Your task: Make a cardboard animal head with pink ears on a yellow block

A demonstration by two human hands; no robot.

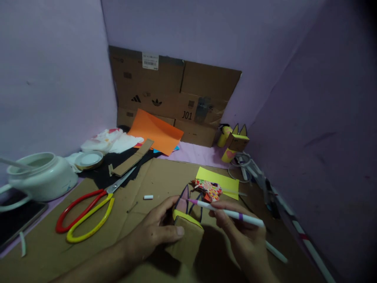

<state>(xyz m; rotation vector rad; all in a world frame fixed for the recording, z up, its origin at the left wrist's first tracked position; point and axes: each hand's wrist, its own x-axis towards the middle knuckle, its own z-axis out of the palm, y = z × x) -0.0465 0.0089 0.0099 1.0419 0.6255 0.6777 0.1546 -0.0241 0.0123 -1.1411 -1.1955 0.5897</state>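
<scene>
My left hand [159, 224] grips a small cardboard box figure [188, 236] with a yellow strip on top and two pointed ears outlined in dark. The left ear [183, 202] is coloured pink inside; the other stands behind the marker. Between the fingers of my right hand [241, 228] is a white felt-tip marker [235, 214] with a purple band, its pink-purple tip at the ears. A small white cap [148, 197] lies on the cardboard sheet [138, 212] to the left. Beyond the figure is a colourful patterned piece [209, 188] on yellow paper [231, 182].
Scissors [108, 194] with red and yellow handles lie at left, near a white pot [44, 177], a phone [20, 216] and a lid [88, 159]. Orange paper [157, 131] and a cardboard strip [134, 157] lie behind. An eared cardboard figure [238, 142] stands back right, near tape rolls [240, 173].
</scene>
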